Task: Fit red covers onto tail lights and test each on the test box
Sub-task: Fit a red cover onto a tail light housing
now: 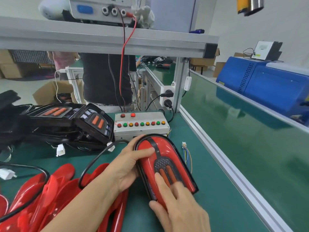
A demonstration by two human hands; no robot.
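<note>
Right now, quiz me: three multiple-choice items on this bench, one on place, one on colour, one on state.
1. The test box sits where relative to the covered tail light?
A. beyond it
B. under it
C. right of it

2. The loose covers at lower left are:
A. blue
B. red
C. black

3. The left hand is:
A. resting idle on the mat
B. pressing a button
C. gripping the tail light

Answers: 1 A, the box lies farther up the bench; 2 B, glossy red shells; 3 C, fingers wrap the light while the right hand presses it.
</note>
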